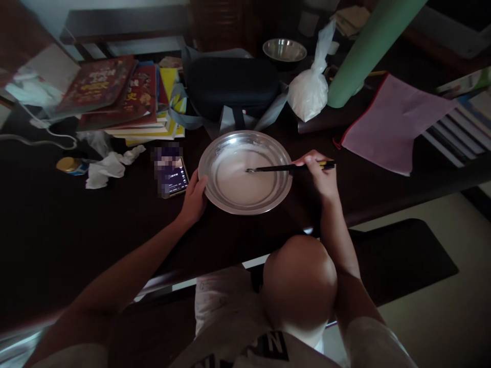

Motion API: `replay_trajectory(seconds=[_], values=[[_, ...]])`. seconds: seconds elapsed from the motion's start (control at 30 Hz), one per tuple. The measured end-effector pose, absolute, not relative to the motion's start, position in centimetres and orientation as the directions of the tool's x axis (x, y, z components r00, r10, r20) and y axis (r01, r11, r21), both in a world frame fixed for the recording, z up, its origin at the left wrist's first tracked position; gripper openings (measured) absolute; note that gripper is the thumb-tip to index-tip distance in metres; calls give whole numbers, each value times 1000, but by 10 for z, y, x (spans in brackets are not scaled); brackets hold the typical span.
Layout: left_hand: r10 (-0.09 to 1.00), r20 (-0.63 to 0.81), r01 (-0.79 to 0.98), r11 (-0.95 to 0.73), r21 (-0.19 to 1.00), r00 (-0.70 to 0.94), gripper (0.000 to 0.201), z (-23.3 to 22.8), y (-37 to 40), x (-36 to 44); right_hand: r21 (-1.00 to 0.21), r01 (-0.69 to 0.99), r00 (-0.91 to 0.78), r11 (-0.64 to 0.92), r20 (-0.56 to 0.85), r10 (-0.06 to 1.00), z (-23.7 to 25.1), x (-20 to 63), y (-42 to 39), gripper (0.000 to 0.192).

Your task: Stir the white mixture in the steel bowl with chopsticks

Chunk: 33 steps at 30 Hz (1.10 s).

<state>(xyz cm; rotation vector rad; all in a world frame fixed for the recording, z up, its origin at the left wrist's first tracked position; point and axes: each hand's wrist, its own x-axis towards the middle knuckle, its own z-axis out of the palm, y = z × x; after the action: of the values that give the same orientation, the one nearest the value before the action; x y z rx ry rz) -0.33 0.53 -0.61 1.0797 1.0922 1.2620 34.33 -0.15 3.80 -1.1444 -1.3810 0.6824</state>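
Note:
A wide steel bowl [283, 191] stands on the dark table in front of me, holding a pale, whitish mixture [241, 186]. My left hand [195, 198] grips its left rim, thumb over the edge and fingers against the outside. In my right hand [320, 174] is a pair of black chopsticks [284, 167], pointing left over the bowl. Their tips dip into the mixture near its middle. Just left of the bowl lies a lit phone [174, 171], partly pixelated.
Behind the bowl sits a black case [232, 84] with grey straps. A tied bag of white powder [309, 94], a smaller steel bowl [284, 50] and a green pillar [368, 53] stand farther back. Books [111, 97], crumpled tissue [105, 171] and a small jar [71, 165] are left; a pink pouch [391, 122] lies right.

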Motion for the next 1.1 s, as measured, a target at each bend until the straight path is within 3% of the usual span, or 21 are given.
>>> replay_trajectory(seconds=[0.07,0.23,0.4,0.57,0.7,0.87,1.03,1.1], values=[[1000,-19,-165,21,986,16,53,-5,5,-3,-915,228,170,333,374,912,39,343,-2,48],[1000,-13,-172,12,985,-4,50,-4,4,-2,-901,249,35,355,375,926,40,341,-2,46],[1000,-14,-159,16,987,12,49,-4,5,-2,-922,227,172,314,355,919,40,342,-3,49],[1000,-24,-164,25,986,8,54,-3,4,-1,-906,251,73,339,367,927,41,341,-3,47],[1000,-31,-168,32,985,7,52,-3,4,-1,-920,234,173,314,358,918,40,341,-3,49],[1000,-22,-159,23,987,11,52,-5,5,-2,-914,222,59,340,361,931,41,340,-2,46],[1000,-6,-155,9,988,17,50,-4,4,-2,-925,215,168,314,352,921,39,342,-3,47],[1000,3,-148,0,989,17,50,-4,4,-2,-927,201,134,316,346,929,39,342,-3,48]])
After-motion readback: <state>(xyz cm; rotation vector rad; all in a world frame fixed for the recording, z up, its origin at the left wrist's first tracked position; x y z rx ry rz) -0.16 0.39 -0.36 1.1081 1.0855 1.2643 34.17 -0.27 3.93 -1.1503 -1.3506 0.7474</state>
